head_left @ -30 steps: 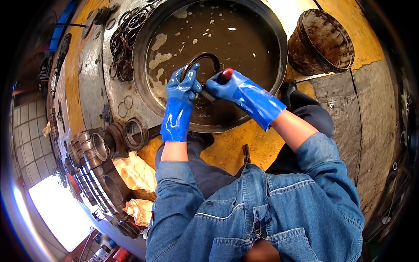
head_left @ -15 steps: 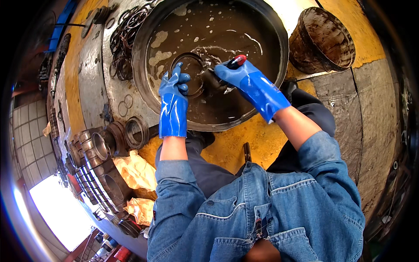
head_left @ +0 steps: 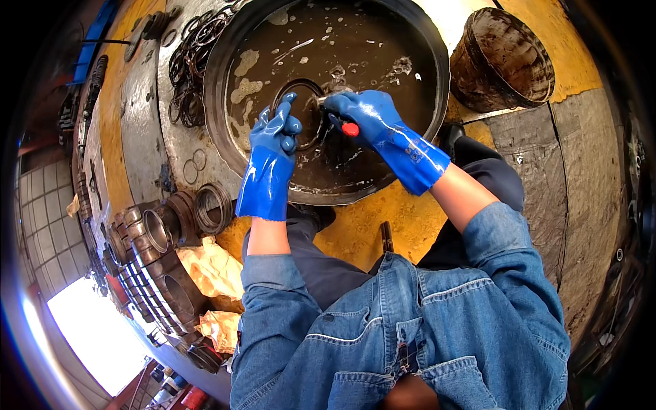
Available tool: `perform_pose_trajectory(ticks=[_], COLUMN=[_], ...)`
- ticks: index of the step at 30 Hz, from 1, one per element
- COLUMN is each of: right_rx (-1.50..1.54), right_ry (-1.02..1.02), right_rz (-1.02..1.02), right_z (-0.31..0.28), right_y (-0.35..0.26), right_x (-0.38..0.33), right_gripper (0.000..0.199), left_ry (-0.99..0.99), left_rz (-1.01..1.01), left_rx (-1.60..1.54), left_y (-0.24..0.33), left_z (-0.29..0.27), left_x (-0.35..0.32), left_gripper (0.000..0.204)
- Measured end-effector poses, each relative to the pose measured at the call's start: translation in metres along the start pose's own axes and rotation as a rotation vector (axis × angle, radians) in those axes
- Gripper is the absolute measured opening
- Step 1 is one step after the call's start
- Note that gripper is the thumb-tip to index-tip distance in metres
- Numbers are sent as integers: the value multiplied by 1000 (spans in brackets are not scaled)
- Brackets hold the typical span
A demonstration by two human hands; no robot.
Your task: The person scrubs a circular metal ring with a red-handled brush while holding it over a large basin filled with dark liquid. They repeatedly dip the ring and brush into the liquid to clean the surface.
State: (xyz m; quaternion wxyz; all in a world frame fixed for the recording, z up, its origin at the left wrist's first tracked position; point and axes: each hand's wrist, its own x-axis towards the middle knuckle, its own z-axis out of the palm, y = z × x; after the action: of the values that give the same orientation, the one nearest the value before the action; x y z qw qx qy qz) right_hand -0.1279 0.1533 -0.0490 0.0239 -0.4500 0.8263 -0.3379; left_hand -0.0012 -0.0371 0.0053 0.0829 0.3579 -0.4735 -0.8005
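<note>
Both hands wear wet blue rubber gloves over a wide dark tub (head_left: 216, 116) of murky brown liquid. My left hand (head_left: 275, 130) is closed on the left side of a dark ring (head_left: 299, 82), whose lower part is at the liquid's surface. In my right hand (head_left: 369, 113) is a tool with a red-and-black handle (head_left: 350, 129); the red end points down toward me. A short metallic part of the tool shows beside the ring's right edge. The fist hides most of it, so its kind cannot be told.
Dark rings (head_left: 193, 65) lie heaped left of the tub, with thin rings (head_left: 198, 160) below them. Larger metal rings (head_left: 214, 207) and cylindrical parts (head_left: 158, 230) stand at lower left by crumpled brown paper (head_left: 212, 265). A grimy bucket (head_left: 471, 72) stands to the right.
My right hand has turned, swinging the handle's red end from the top of the fist to its lower side. The left hand still holds the ring, with its wrist slightly shifted left.
</note>
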Motion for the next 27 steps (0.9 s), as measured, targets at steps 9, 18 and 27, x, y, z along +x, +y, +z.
perform_pose_trajectory(ticks=[9,18,27], right_rx=[479,669,701], right_ry=[53,-5,-358], right_rz=[698,423,785], right_z=[-7,-45,-31], right_y=[4,-16,-16], right_x=[4,24,2], right_gripper=[23,33,31], left_ry=[80,3,-77], left_rz=[-42,-36,130], left_rx=[30,-38,-54], left_y=[-6,-8,-9], left_z=[-14,-16,-13], left_x=[4,7,6], left_gripper=[32,35,36])
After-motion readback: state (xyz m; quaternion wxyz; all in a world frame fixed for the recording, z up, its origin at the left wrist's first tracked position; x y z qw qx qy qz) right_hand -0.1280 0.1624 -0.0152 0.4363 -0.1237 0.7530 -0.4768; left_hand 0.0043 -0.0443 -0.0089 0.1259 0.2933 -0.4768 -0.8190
